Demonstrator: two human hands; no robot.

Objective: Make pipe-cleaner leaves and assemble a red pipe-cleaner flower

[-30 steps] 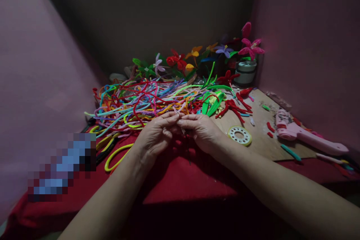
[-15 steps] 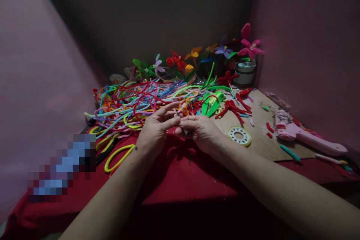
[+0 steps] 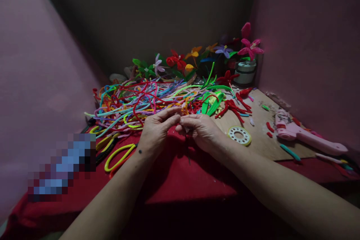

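Note:
My left hand [image 3: 161,125] and my right hand [image 3: 200,127] meet at the fingertips over the front of the red cloth [image 3: 191,185]. Both are closed in a pinch around a small pale piece [image 3: 186,129], mostly hidden by the fingers; its kind is unclear. A thin dark stem or wire [image 3: 189,153] hangs below the right fingers. Just behind the hands lies a large heap of coloured pipe cleaners [image 3: 146,99]. Green pipe-cleaner leaves [image 3: 213,105] lie beyond my right hand, beside short red pipe-cleaner pieces [image 3: 233,107].
On a wooden board [image 3: 270,150] at the right are a roll of tape [image 3: 239,135] and a pink handled tool [image 3: 306,135]. Yellow-handled scissors [image 3: 119,158] lie left of my hands. Finished pipe-cleaner flowers [image 3: 177,60] line the back, near a pale jar [image 3: 245,73].
My left fingers have lowered and closed in around the pale piece, which now shows less. The right hand has barely moved, and the surrounding things stay put.

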